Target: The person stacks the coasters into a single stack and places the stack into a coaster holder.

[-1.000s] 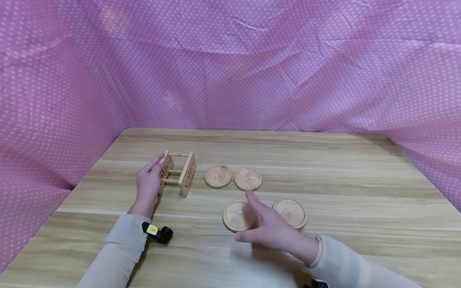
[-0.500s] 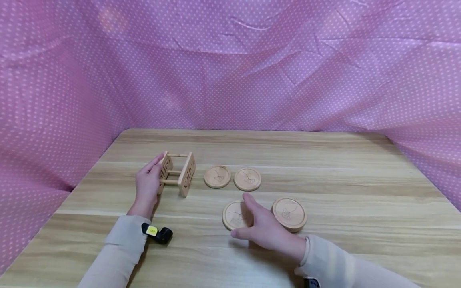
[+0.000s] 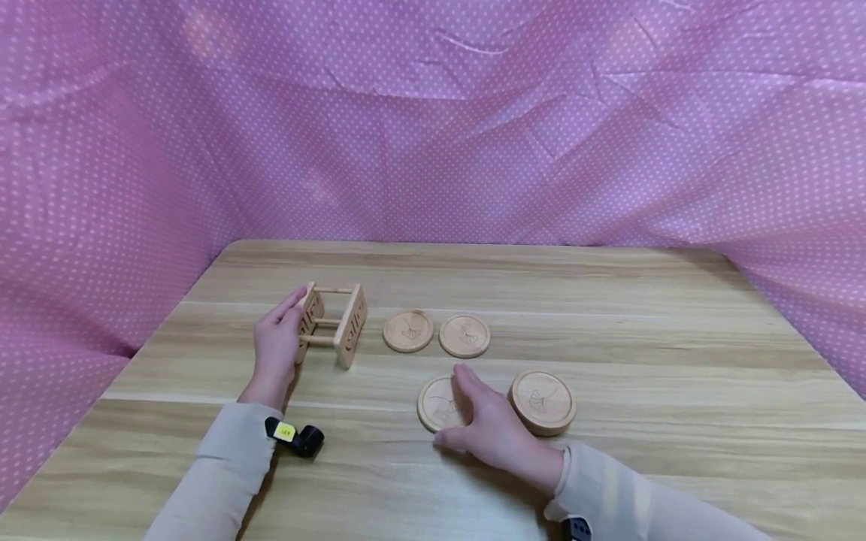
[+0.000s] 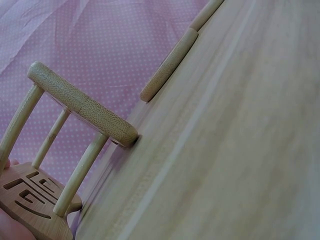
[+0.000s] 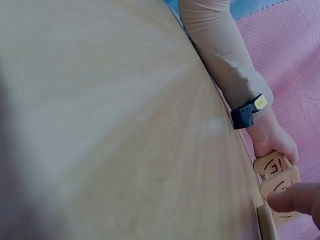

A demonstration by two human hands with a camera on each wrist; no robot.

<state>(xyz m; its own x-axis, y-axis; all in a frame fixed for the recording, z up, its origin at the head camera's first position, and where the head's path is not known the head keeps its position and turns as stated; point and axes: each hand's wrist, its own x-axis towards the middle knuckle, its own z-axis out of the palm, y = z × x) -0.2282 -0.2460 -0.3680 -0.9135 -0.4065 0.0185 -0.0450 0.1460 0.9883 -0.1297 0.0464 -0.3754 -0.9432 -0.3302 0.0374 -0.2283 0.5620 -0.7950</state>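
Observation:
My left hand (image 3: 276,346) holds the left side plate of a small wooden coaster rack (image 3: 350,328), which has cut-out patterns and round crossbars. In the left wrist view, bits of fingers show on either side of the rack's plate (image 4: 35,200). My right hand (image 3: 497,424) spans a round wooden coaster (image 3: 438,406) with an engraved design, thumb at its near edge and fingers at its far edge. The coaster lies flat, its right part hidden under the hand. In the right wrist view the thumb (image 5: 295,199) overlaps the rack behind it.
Just right of my right hand is a thick stack of coasters (image 3: 543,402). Two more coasters lie farther back, one (image 3: 408,331) nearer the rack and one (image 3: 464,336) beside it. Pink dotted cloth (image 3: 433,150) hangs round the wooden table (image 3: 643,330).
My right hand has shifted slightly left and lower onto the near coaster, with thumb and fingers drawing closer together. The left hand and the rack have stayed put.

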